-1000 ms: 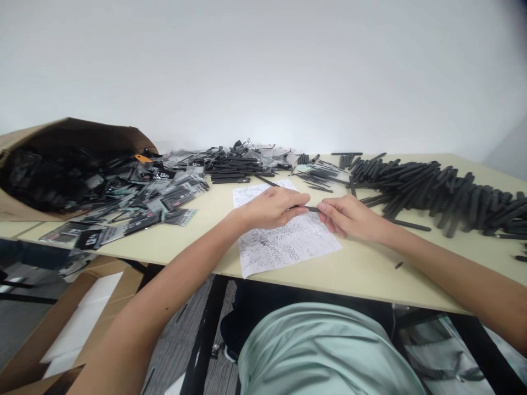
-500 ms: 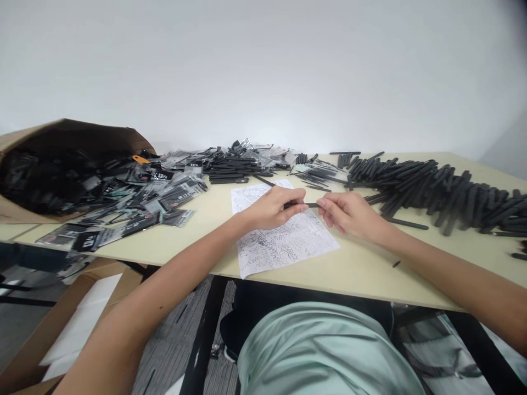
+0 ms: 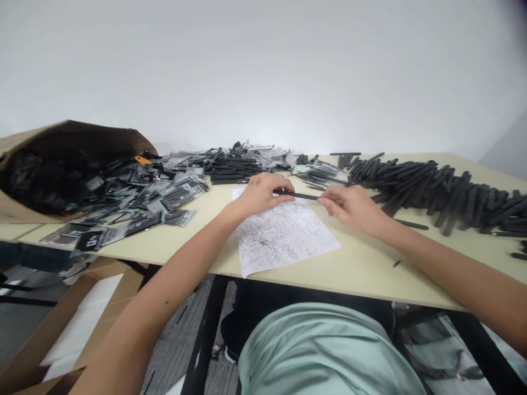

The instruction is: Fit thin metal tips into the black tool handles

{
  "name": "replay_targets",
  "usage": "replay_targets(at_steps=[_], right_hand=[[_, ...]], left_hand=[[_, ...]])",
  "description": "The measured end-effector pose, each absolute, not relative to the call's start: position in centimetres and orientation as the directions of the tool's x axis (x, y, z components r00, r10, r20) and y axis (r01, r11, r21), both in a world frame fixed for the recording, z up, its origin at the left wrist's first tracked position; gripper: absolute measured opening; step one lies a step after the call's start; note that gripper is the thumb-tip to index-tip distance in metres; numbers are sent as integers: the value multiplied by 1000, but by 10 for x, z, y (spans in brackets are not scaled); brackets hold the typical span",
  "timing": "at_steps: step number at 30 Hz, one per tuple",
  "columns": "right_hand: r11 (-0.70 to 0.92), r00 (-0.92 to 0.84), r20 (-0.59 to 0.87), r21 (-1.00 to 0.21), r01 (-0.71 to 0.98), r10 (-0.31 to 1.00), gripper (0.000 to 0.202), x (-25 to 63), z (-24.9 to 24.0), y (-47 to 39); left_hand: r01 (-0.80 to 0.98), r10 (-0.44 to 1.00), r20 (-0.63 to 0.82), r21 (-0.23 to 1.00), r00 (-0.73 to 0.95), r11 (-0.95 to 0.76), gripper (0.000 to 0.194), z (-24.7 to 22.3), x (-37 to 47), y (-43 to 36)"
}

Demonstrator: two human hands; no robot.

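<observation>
A thin black pen [image 3: 302, 195] is stretched between my two hands above a scribbled sheet of paper [image 3: 284, 236]. My left hand [image 3: 267, 193] grips its left end between thumb and fingers. The thumb and fingers of my right hand [image 3: 343, 204] pinch its right end. Behind my left hand lies a stack of black pens [image 3: 233, 169]. Thin dark refills [image 3: 321, 174] lie on clear wrapping behind the gap between the hands. To the right spreads a large heap of black pens [image 3: 436, 189].
An open cardboard box [image 3: 20, 211] on its side spills packaged items [image 3: 177, 192] onto the table [image 3: 349, 274] at the left. An orange-handled tool [image 3: 143, 160] rests among them. One small black piece [image 3: 396, 264] lies near the right forearm. Below is another box [image 3: 99, 329].
My left hand has moved up and slightly left, away from my right hand. More of the black pen shows between them.
</observation>
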State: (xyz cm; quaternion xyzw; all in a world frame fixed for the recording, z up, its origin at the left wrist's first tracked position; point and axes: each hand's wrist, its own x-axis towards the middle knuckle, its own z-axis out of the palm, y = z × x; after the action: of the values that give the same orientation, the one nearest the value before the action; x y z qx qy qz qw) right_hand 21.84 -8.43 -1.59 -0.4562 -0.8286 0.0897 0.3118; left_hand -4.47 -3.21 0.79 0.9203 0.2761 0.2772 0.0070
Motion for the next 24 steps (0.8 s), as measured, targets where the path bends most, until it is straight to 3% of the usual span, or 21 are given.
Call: replay_targets(at_steps=[7,10,14,18,24], right_hand=[[491,-215,522,-475,731,826,21,231,-8,-80],[430,-103,633,-389,815,768,21,249,-4,-72],[266,43,749,-288,920,661,24,281,5,-59],[85,232,792,-335,938,565,20,311,13,-51],[-144,410,739,-399,906,534,23,335,18,-46]], left_hand=[[728,720,500,229,482,-647,13,2,-74,4],[884,846,470,243,252,-398,14,-2,-98,20],[974,920,386,179,63,-142,34,-7,-126,35],[982,944,324,156,53,-109,43,-15,-138,44],[984,957,276,130,86,-125,38,-25,-138,52]])
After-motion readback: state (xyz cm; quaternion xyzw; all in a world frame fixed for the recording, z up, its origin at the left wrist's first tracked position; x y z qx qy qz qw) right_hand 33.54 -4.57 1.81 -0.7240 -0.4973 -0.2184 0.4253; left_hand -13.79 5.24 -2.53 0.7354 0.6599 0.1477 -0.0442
